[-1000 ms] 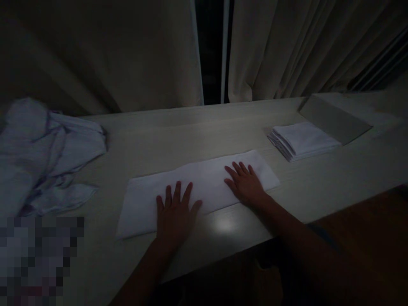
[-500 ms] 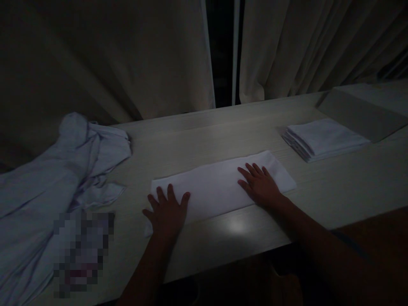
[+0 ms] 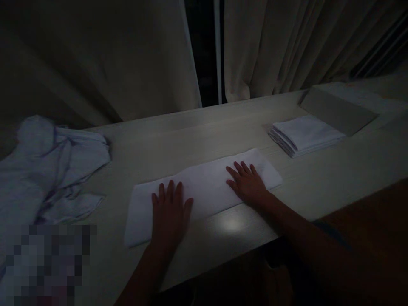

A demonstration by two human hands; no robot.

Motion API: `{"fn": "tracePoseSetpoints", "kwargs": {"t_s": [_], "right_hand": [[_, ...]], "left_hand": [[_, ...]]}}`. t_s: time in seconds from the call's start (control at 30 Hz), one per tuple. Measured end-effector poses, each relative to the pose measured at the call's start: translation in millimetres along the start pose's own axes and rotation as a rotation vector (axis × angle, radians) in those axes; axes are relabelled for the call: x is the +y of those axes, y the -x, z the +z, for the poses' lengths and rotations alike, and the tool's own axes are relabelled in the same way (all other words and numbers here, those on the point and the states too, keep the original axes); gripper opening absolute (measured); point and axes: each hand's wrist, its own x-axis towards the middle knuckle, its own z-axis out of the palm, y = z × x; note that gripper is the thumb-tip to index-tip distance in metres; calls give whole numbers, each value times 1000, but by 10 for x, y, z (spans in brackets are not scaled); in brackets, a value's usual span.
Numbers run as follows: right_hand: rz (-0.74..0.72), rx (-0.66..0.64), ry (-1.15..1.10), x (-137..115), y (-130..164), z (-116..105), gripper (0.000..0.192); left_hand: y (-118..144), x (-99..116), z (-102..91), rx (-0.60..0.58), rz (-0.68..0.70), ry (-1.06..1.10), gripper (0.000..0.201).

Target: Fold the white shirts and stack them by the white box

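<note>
A long white cloth [image 3: 207, 187], folded into a narrow strip, lies flat near the front edge of a pale wooden table [image 3: 197, 131]. My left hand [image 3: 168, 212] rests palm down on the strip's left part, fingers spread. Flat on its right part lies my right hand [image 3: 247, 182], fingers also apart. Neither hand grips anything. The scene is dim.
A stack of folded white cloths [image 3: 304, 135] sits at the right rear, beside a slanted grey board [image 3: 338, 110]. A heap of crumpled pale cloths [image 3: 44, 170] covers the table's left end. Closed curtains [image 3: 111, 55] hang behind the table.
My left hand slid out to the strip's left end, then back toward the middle. My right hand stayed flat on the right part. The view shifted with my head.
</note>
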Motion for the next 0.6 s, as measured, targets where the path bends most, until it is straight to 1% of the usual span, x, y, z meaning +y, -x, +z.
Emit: {"fn": "tracePoseSetpoints", "kwargs": {"t_s": [0.07, 0.17, 0.23, 0.3, 0.33, 0.43, 0.6], "right_hand": [[-20, 32, 3, -107, 40, -63, 59], [-143, 56, -21, -390, 177, -115, 57], [-248, 35, -49, -581, 282, -94, 53], [-295, 16, -71, -688, 355, -49, 52], [-297, 11, -79, -696, 369, -29, 53], [-249, 16, -90, -560, 321, -5, 57], [-81, 30, -85, -139, 91, -30, 64]], "left_hand": [[30, 165, 19, -17, 171, 68, 60], [104, 342, 114, -42, 331, 126, 62], [140, 380, 194, -57, 387, 144, 64], [152, 368, 253, -71, 412, 143, 65], [149, 354, 269, -75, 414, 138, 65], [127, 326, 262, -84, 411, 130, 64], [110, 331, 211, -87, 410, 141, 65]]}}
